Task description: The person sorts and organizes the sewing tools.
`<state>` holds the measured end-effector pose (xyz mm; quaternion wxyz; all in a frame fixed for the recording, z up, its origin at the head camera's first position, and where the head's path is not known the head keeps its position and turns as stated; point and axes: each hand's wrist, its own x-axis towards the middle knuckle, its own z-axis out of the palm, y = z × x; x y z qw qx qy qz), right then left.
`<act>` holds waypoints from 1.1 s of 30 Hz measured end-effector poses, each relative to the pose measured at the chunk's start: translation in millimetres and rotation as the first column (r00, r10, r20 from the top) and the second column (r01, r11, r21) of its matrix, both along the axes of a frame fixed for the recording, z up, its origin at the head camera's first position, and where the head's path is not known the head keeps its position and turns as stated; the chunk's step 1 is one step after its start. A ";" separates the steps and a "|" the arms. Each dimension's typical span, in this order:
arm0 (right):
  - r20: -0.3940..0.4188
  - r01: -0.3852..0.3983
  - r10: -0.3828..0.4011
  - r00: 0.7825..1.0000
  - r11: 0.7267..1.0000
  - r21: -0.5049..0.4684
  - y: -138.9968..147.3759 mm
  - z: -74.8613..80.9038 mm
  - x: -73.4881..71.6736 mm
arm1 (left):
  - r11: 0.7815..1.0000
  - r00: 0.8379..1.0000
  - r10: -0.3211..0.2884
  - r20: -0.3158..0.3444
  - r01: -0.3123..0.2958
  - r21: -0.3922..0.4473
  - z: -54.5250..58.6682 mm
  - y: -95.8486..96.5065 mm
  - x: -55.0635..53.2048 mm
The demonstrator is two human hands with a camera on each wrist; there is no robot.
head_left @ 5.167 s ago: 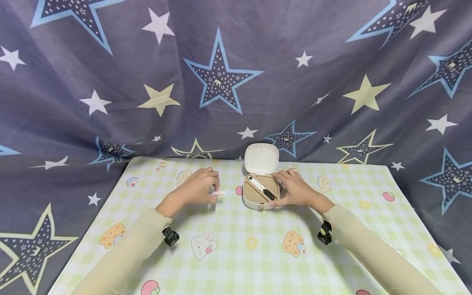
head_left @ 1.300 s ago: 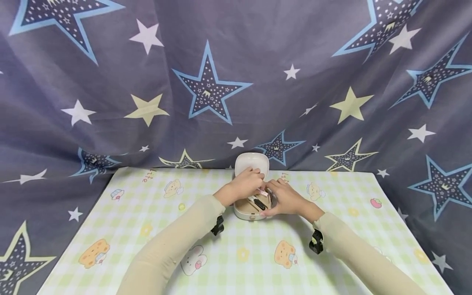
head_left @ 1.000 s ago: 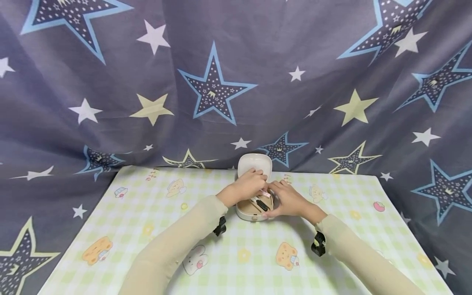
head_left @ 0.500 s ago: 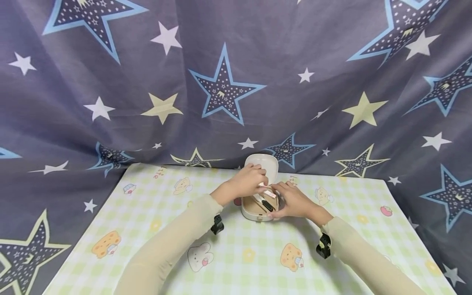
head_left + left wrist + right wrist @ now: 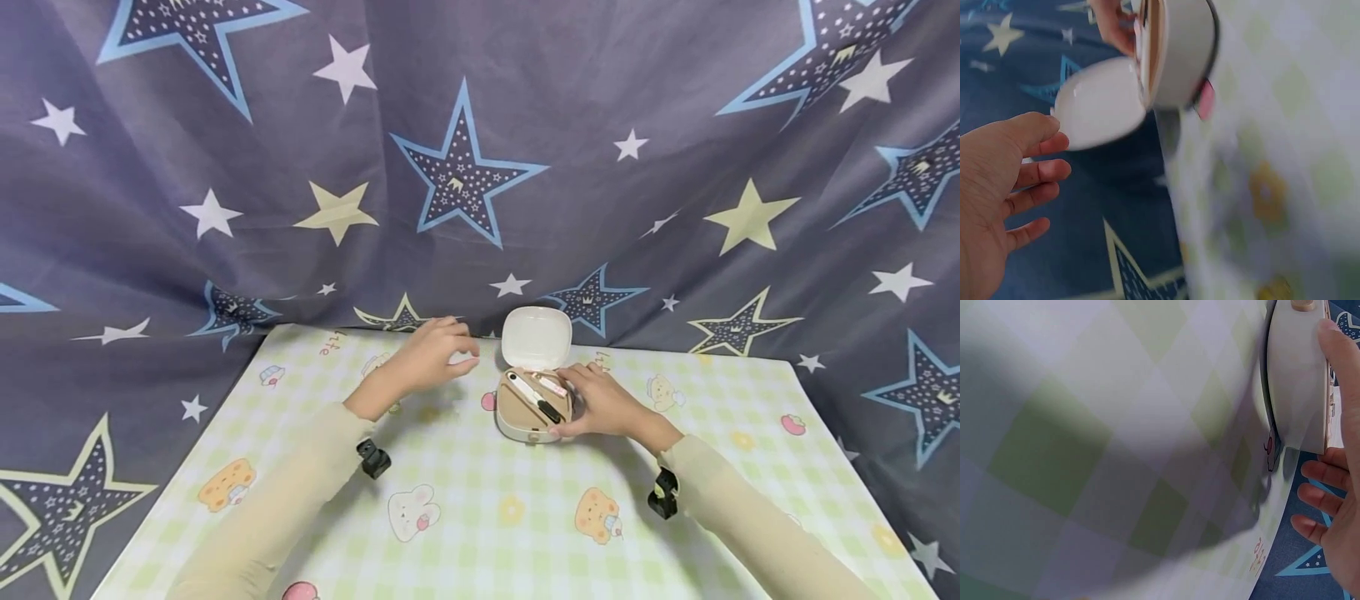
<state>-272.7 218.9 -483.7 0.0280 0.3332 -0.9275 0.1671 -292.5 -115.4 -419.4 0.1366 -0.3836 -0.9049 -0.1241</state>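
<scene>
A small white box (image 5: 517,432) stands on the table with its white lid (image 5: 536,338) raised at the back. In its tan insert lie a white tool with a black end (image 5: 534,396), kind unclear, and a slim white stick with pink markings (image 5: 553,386), side by side at a slant. My right hand (image 5: 603,404) grips the box's right side, thumb at the front and fingers behind; the right wrist view shows the thumb on the box wall (image 5: 1297,381). Left of the lid, my left hand (image 5: 431,358) hangs in the air, fingers loosely bent, holding nothing.
A green-and-white checked tablecloth (image 5: 480,542) with printed animals and fruit covers the table. Behind it hangs a dark star-patterned curtain (image 5: 420,267), close to the lid. Black wrist cameras sit under both sleeves.
My left hand has put the pink-marked stick into the box beside the white-and-black tool, let go, and drawn back to the left. My right hand has stayed on the box.
</scene>
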 end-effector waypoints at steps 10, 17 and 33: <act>0.025 0.006 -0.006 1.000 1.000 0.003 1.7 2.0 0.6 | 0.992 0.988 0.125 0.087 -0.126 0.003 -19.6 -64.8 9.8; 0.015 0.003 -0.003 1.000 1.000 0.014 1.9 1.8 -0.5 | 0.988 0.980 0.149 0.133 -0.143 -0.053 -31.5 -91.3 20.9; 0.018 0.001 -0.001 1.000 1.000 0.017 0.0 3.4 1.8 | 0.981 0.973 0.166 0.163 -0.147 -0.126 -51.6 -107.3 29.4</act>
